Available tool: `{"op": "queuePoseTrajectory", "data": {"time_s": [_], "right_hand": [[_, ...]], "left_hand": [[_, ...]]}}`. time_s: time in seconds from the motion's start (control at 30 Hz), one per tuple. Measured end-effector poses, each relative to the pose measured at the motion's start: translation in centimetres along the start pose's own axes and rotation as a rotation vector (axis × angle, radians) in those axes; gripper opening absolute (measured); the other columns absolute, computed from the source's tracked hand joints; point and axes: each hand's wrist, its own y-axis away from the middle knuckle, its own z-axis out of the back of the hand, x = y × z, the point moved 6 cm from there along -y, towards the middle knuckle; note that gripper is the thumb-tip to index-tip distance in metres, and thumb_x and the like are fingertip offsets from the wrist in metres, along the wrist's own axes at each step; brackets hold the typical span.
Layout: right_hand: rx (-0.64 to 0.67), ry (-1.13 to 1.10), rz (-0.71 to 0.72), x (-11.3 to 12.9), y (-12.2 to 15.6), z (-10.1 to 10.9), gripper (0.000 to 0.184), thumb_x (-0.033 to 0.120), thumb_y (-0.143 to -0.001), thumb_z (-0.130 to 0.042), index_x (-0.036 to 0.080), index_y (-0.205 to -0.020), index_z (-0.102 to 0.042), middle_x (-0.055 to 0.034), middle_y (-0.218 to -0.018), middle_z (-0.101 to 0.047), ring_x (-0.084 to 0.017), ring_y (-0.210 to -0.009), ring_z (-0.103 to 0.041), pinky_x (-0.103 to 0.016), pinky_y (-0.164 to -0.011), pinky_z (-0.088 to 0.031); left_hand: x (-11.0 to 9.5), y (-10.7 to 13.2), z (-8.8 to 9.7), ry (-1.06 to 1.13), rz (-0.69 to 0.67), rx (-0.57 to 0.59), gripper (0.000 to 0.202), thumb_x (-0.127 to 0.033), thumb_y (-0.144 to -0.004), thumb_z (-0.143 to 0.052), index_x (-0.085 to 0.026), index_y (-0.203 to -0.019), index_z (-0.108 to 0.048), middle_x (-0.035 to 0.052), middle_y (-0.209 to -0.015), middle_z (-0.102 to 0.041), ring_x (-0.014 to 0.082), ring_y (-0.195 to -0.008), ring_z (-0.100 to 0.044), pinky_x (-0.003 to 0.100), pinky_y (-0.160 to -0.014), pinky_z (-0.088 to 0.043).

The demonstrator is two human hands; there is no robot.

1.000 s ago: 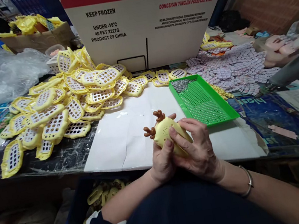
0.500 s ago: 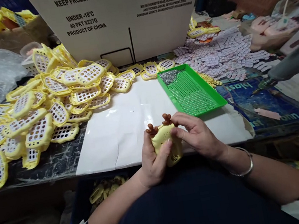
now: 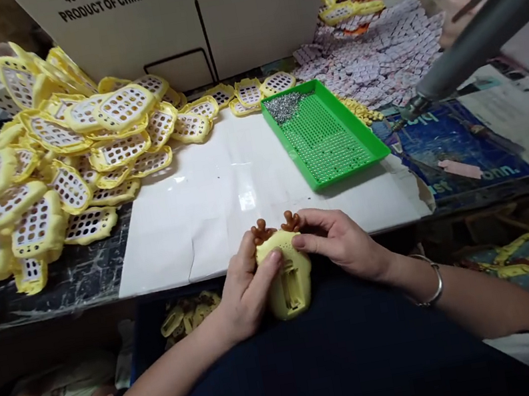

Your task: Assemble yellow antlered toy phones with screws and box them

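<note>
A small yellow toy [image 3: 287, 275] with two brown antlers rests against my lap at the table's front edge, its back side with a slot facing up. My left hand [image 3: 244, 289] is wrapped round its left side, thumb pressed on top. My right hand [image 3: 340, 243] pinches its upper right part beside one antler, a silver bangle on that wrist. A green tray [image 3: 329, 146] with a heap of small metal screws in its far corner lies just beyond my right hand on a white sheet [image 3: 206, 214].
A big pile of yellow perforated shells [image 3: 51, 166] covers the left of the table. A cardboard box [image 3: 183, 15] stands behind. Small pale pieces [image 3: 373, 58] spread at the right rear. A grey powered tool [image 3: 476, 41] hangs over the right. More yellow parts [image 3: 187, 312] lie in a bin below.
The toy has been turned over and lowered toward my lap, its slotted back now up. The camera has tilted downward, so the table appears shifted up.
</note>
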Motion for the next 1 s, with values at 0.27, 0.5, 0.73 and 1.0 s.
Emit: {"op": "queuePoseTrajectory", "data": {"time_s": [0.27,0.5,0.73,1.0], "right_hand": [[0.014,-0.246,-0.031,-0.5,0.0,0.9,0.028,0.035,-0.066,-0.079,0.018,-0.082,-0.065,0.0014,-0.079,-0.063,-0.01,-0.074,-0.057,-0.024,-0.073,-0.047],[0.049,-0.115,-0.038,-0.2,0.3,1.0,0.034,0.041,-0.067,-0.078,0.019,-0.09,-0.065,-0.003,-0.097,-0.068,-0.015,-0.088,-0.062,-0.03,-0.083,-0.049],[-0.021,0.202,0.183,2.9,0.6,1.1,0.04,0.035,-0.067,-0.078,0.019,-0.102,-0.065,-0.0014,-0.088,-0.065,-0.013,-0.081,-0.06,-0.027,-0.075,-0.047],[-0.01,0.457,0.353,4.6,0.6,0.3,0.015,0.024,-0.074,-0.069,0.016,-0.065,-0.061,0.0021,-0.064,-0.054,-0.01,-0.063,-0.049,-0.024,-0.061,-0.041]], "left_hand": [[-1.4,0.2,-0.7,-0.131,-0.013,0.115,0.03,-0.043,-0.092,-0.045,-0.017,-0.106,-0.054,0.007,-0.097,-0.062,0.0184,-0.084,-0.057,0.03,-0.078,-0.046],[-2.8,0.0,-1.4,-0.457,-0.043,0.141,0.014,-0.031,-0.09,-0.044,-0.019,-0.095,-0.05,0.0017,-0.076,-0.061,0.0133,-0.064,-0.053,0.026,-0.061,-0.042],[-3.3,0.0,-2.3,-0.59,-0.094,0.215,0.013,-0.031,-0.089,-0.042,-0.019,-0.09,-0.047,-0.0016,-0.065,-0.054,0.0114,-0.053,-0.046,0.024,-0.051,-0.034],[-2.9,0.0,-3.0,-0.626,-0.125,0.199,0.012,-0.028,-0.088,-0.039,-0.023,-0.078,-0.037,-0.0063,-0.057,-0.039,0.0099,-0.046,-0.034,0.024,-0.048,-0.028]]}}
